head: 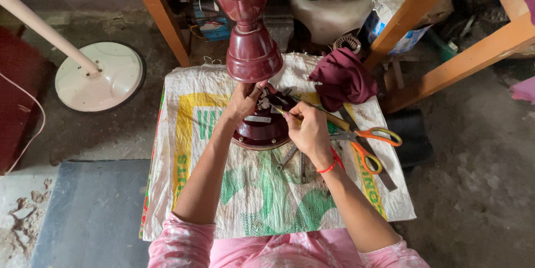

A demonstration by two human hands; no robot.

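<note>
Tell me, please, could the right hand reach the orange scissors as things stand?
Probably yes: the scissors lie open on the sack just beside the right hand, nothing between them. But that hand already holds a screwdriver, so it would have to free itself first.

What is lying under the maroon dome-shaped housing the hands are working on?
The maroon housing rests on a printed woven sack. Two metal spanners poke out from beneath its near edge; their far ends are covered by it and the right hand.

Glossy maroon fan housing (262, 128) on a coarse woven plastic sack (256, 195); orange plastic-handled scissors (370, 142).
</note>
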